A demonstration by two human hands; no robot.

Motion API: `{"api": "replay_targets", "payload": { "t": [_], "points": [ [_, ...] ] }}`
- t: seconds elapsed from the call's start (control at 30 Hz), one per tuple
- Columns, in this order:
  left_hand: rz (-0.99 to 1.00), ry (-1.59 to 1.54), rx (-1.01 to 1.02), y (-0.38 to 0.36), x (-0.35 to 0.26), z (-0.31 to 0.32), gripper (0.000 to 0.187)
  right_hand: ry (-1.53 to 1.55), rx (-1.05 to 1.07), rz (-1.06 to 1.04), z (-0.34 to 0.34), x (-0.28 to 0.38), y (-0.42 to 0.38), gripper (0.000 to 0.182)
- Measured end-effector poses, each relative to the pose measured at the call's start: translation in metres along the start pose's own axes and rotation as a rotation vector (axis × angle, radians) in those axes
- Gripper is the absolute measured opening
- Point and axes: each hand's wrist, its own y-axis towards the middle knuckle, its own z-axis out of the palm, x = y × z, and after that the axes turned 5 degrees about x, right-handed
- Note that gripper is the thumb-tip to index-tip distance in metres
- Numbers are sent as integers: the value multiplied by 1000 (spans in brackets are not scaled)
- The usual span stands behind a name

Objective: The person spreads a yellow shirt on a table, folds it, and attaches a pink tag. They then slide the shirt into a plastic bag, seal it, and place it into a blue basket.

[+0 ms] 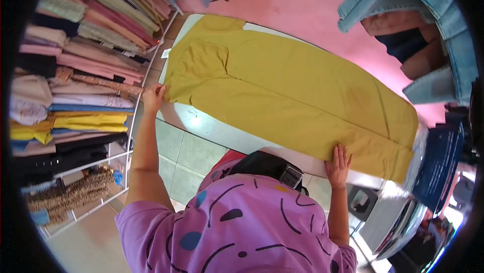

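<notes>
A long mustard-yellow garment (302, 86) lies spread along a white table (227, 129), with a crease running down its length and bunched fabric near its left end. At that left end, my left hand (153, 96) has its fingers pinched together on the garment's edge. My right hand (339, 166) rests flat on the near edge of the garment toward the right, fingers stretched out. A small white tag (166, 53) sticks out at the garment's far left edge.
Racks of folded and hanging clothes (91, 71) stand close on the left. Denim garments (428, 26) hang at the upper right. A dark blue printed bag (437, 164) and a white box (388, 222) are at the right. Tiled floor (189, 164) shows below the table.
</notes>
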Motion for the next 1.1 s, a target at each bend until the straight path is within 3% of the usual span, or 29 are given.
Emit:
{"api": "replay_targets", "payload": {
  "t": [0.03,0.1,0.2,0.37,0.43,0.5,0.57,0.6,0.67,0.77,0.83,0.93,1.0,1.07,1.1],
  "points": [
    [28,-5,15,2,9,-1,21,-80,-21,32,6,-3,-4,67],
    [136,-729,43,3,22,0,16,-212,-90,89,15,-12,-10,55],
    [160,-732,109,-4,25,-33,14,-291,-175,229,19,-35,-23,40],
    [282,-425,423,-7,92,-40,16,-241,-269,374,24,-42,-47,41],
    [222,-581,455,19,178,8,9,-238,-219,437,31,-37,-52,42],
    [124,76,435,-11,86,-34,19,-227,-152,543,25,-21,-51,47],
    [185,375,169,-35,15,-51,35,-212,-135,633,24,-14,-55,50],
    [221,367,169,-38,0,-42,35,-172,-163,631,28,-14,-56,55],
    [647,130,-211,-40,-22,-21,46,-136,-204,649,32,-13,-57,60],
    [794,-4,-39,-64,-68,26,54,-66,-199,667,26,-5,-56,56],
    [787,290,264,-81,-90,39,57,19,-234,670,16,-15,-63,53],
    [710,397,274,-76,-86,42,56,23,-446,628,5,-56,-79,39],
    [712,390,206,-79,-92,45,55,391,-432,1176,-17,-84,-95,28],
    [613,315,123,-86,-111,48,53,421,-800,1169,5,-150,-123,24],
    [616,273,78,-90,-125,54,53,520,-865,1251,11,-181,-132,23]
  ]
}}
